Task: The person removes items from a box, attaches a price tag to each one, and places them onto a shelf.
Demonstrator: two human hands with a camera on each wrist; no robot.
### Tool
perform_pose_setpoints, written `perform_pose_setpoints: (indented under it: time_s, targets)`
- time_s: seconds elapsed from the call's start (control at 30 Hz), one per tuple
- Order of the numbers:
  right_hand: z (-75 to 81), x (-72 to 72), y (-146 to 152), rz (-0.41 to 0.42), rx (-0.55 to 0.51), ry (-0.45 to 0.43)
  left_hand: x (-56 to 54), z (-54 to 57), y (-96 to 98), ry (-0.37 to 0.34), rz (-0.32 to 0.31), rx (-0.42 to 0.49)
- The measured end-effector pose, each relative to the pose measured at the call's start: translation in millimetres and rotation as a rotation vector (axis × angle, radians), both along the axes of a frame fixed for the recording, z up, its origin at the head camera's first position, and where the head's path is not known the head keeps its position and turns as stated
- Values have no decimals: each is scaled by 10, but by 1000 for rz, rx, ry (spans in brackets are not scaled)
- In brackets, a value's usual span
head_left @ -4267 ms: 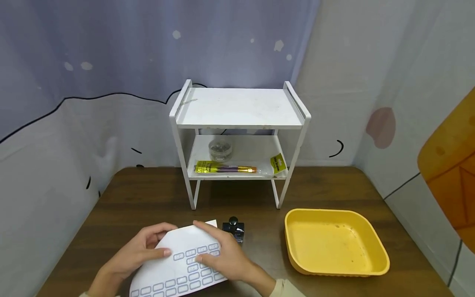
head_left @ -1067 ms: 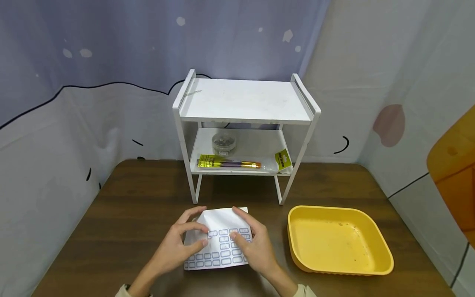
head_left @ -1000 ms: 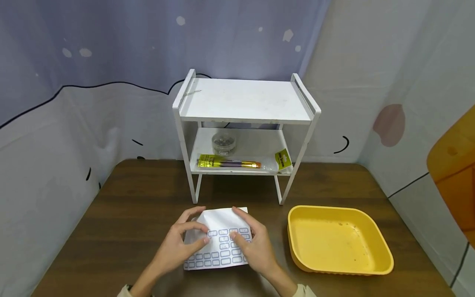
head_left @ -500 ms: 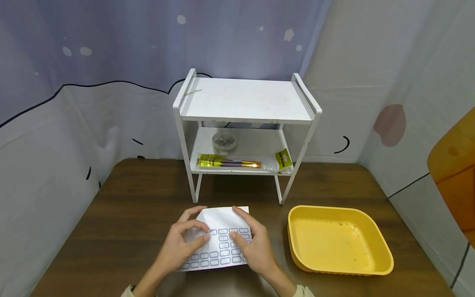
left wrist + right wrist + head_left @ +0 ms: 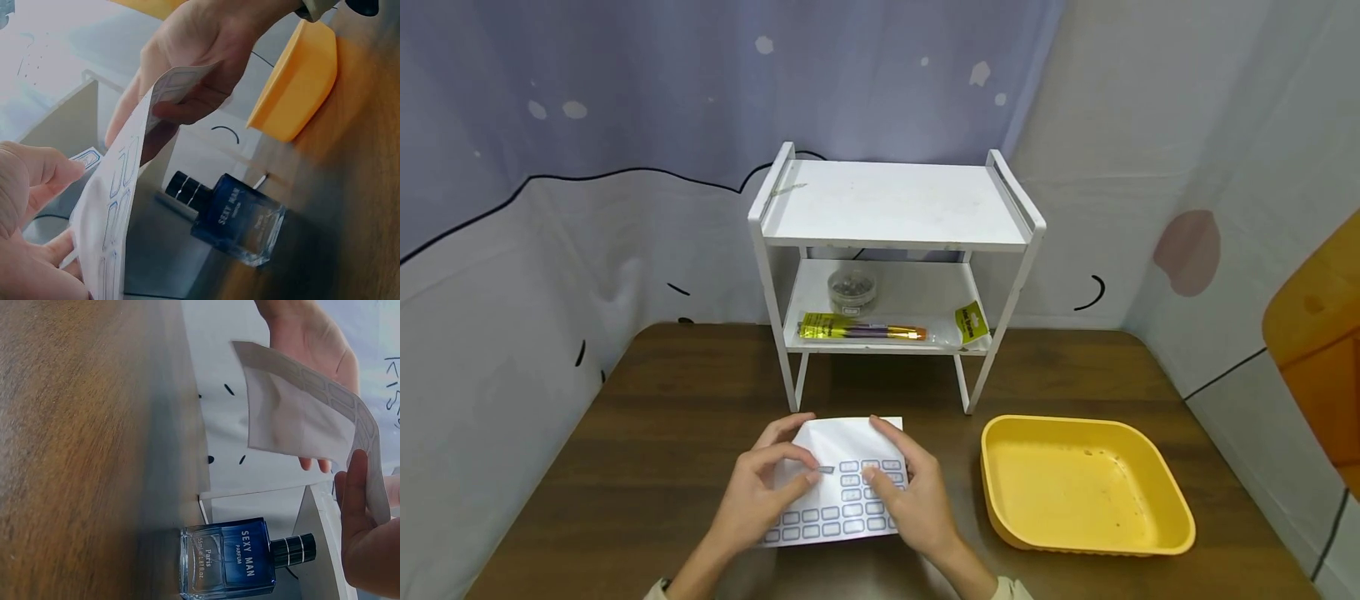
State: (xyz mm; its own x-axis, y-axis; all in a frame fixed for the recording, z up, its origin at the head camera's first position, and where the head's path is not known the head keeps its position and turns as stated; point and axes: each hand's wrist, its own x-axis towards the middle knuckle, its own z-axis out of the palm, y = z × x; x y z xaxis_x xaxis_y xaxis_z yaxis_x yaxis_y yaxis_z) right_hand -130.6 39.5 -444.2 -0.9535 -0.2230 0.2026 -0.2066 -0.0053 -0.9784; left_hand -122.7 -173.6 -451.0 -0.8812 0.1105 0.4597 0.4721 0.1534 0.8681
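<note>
A white sheet of blue-bordered stickers is held up in front of the person, bent in the wrist views. The right hand grips its right side, thumb on the printed face and fingers behind. Between thumb and index finger, the left hand pinches a small sticker that stands up from the sheet. Whether its edge still touches the sheet I cannot tell. Other left fingers are behind the sheet's left edge. A blue perfume bottle stands on the table beyond the sheet, hidden in the head view.
A white two-tier rack stands at the back. Its lower shelf bears a round clear tub and packaged brushes. To the right, a yellow basin sits on the brown wooden table.
Over the longer span, both hands and the sheet have moved right and the sheet now covers the bottle. In the last half second, the left fingers have lifted the sticker away from the sheet's face.
</note>
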Motion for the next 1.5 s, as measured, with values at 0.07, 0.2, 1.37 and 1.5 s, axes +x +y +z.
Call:
perform_pose_setpoints:
  time_s: [0.07, 0.2, 1.37, 1.5]
  targets:
    - [8, 7, 1, -2, 2, -7, 1, 17, -24, 6, -11, 15]
    - [13, 25, -3, 15, 5, -24, -7, 67, -102, -9, -22, 53]
    - [-443, 6, -1160, 45, 306, -81, -10, 573, -877, 12, 17, 110]
    - [-503, 23, -1171, 77, 328, -111, -11, 537, -880, -13, 25, 105]
